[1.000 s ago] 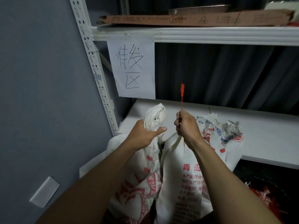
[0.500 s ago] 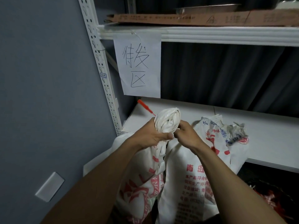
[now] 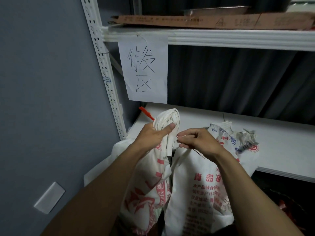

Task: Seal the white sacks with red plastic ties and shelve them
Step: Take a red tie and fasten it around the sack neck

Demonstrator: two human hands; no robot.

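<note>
My left hand (image 3: 154, 135) grips the gathered, twisted neck of a white sack (image 3: 146, 189) with red print, which stands in front of the shelf. A red plastic tie (image 3: 146, 113) runs behind that neck, its flat head sticking out up and left. My right hand (image 3: 197, 140) pinches the tie's thin tail just right of the neck. A second white sack (image 3: 197, 193) with red and dark lettering leans against the first, and its bunched top (image 3: 228, 133) lies on the lower shelf board.
A white metal shelf (image 3: 272, 138) stands ahead with a perforated upright (image 3: 102, 65) at the left. A paper sign (image 3: 144, 68) hangs from the upper board, where flat cardboard (image 3: 204, 21) lies. Grey wall is at the left. Red ties (image 3: 286, 206) lie low right.
My right hand brought the tie down from upright, passed it behind the sack's neck and now pulls its tail out on the right. The left hand kept its grip on the neck.
</note>
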